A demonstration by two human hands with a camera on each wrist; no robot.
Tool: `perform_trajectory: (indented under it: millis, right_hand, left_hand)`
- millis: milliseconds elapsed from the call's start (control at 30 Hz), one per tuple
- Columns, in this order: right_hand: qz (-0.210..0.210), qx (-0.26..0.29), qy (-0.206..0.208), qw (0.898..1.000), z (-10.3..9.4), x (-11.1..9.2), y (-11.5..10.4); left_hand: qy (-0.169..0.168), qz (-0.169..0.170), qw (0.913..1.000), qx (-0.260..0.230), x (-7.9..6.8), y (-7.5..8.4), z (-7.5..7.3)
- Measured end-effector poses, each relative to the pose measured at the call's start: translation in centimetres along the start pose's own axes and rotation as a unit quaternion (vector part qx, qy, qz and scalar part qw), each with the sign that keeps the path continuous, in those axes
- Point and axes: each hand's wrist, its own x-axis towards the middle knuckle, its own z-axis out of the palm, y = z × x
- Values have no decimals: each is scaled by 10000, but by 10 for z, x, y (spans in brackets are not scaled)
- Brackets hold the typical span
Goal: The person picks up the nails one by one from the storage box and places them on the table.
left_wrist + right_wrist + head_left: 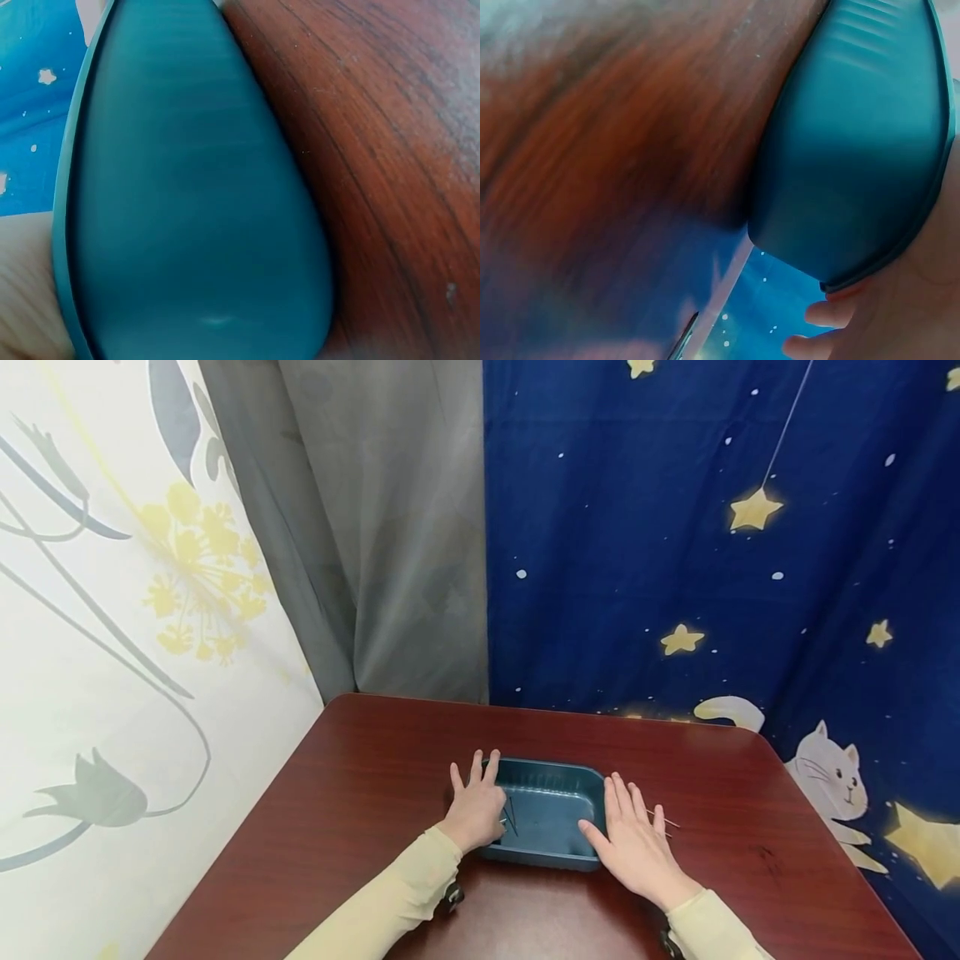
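Observation:
A dark teal rectangular tray (555,814) sits on the table between both hands. My left hand (474,810) is over its left end, some fingers stretched past the rim, the index finger and thumb bent down inside. Beside those fingertips are thin dark sticks (512,817); I cannot tell whether they are pinched. My right hand (637,847) lies along the right rim, fingers straight, thumb over the tray's inside. Both wrist views show the tray's outer wall (187,187), with the right hand's palm (915,300) against the rim.
Thin light sticks (667,822) lie on the table just right of the tray, partly behind the right hand. The red-brown wooden table (360,777) ends at a grey curtain (420,527) and a blue starry curtain (600,527). A white patterned cloth (112,652) hangs at the left.

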Motion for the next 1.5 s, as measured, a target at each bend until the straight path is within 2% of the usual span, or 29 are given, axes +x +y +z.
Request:
perform_trajectory:
  millis: [233, 533, 800, 1067, 1300, 1500]
  right_hand:
    - [-66, 15, 39, 10000, 1, -1, -2]
    - [-75, -45, 69, 9999, -1, 0, -1]
    - [-51, -115, 87, 9999, 0, 1, 1]
    - [-18, -164, -30, 9999, 0, 1, 0]
    - [-13, -158, -7, 9999, -3, 1, -2]
    - [7, -161, -41, 9999, -3, 0, -2]
  left_hand:
    - [228, 123, 9992, -304, -1, -8, 3]
    - [577, 373, 9967, -422, -3, -14, -5]
    - [939, 633, 9936, 13, -6, -15, -15]
    - [1389, 758, 9860, 523, -11, -21, -36]
    - [1687, 618, 9790, 965, -11, -40, -60]
    - [1732, 505, 9782, 1026, -11, -66, -65]
